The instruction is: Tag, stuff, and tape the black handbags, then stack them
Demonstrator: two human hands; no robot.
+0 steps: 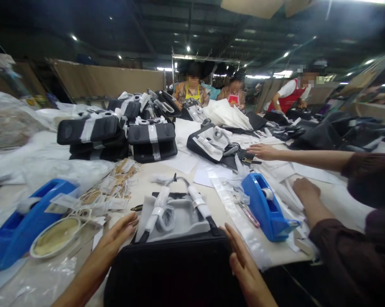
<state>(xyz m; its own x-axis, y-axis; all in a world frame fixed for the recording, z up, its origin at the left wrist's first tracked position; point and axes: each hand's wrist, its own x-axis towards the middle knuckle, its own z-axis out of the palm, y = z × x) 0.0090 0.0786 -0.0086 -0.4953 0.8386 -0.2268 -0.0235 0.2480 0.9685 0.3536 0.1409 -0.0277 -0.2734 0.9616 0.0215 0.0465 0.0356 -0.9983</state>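
A black handbag (169, 273) lies in front of me at the table's near edge. Its two handles are wrapped in white foam (197, 202), and a pale grey sheet (182, 213) sits behind them. To the left of the bag is my left hand (123, 230), its fingers stretched out and held together beside the upper corner. My right hand (241, 253) is at the right side, fingers extended along the bag's edge; whether its palm presses on the bag I cannot tell. Neither hand is wrapped round anything.
Blue tape dispensers stand left (48, 213) and right (265, 207). Near the left one are a round dish (56, 236) and strung tags (115, 187). Wrapped black bags (152, 140) are piled behind. A co-worker's arms (310, 157) reach in from the right; several people work across the table.
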